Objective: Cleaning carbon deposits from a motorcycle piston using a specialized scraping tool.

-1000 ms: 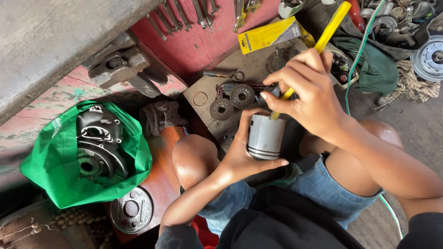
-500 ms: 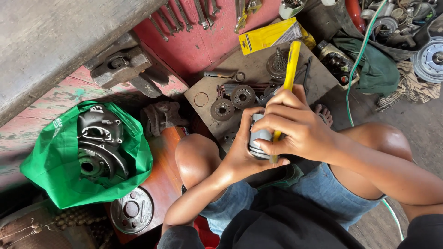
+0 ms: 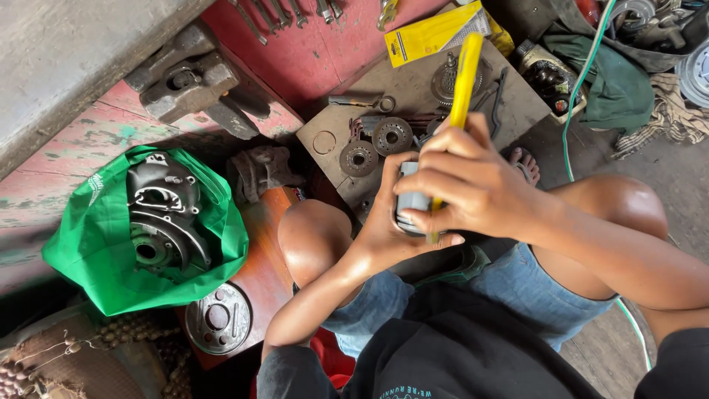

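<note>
Grey metal cylinder [image 3: 412, 201] is held over the lap, just in front of the wooden board [image 3: 413, 89]; it is cupped from below by the left hand [image 3: 384, 229] and mostly hidden. A yellow-handled tool [image 3: 464, 77] is clasped by the right hand [image 3: 473, 185]; its tip is concealed behind the fingers.

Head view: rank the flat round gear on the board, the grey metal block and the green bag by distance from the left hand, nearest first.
1. flat round gear: on the wooden board, just up and left of the left hand.
2. grey metal block: on the red surface, farther up-left.
3. green bag: far left, holding a dark engine casing.
</note>
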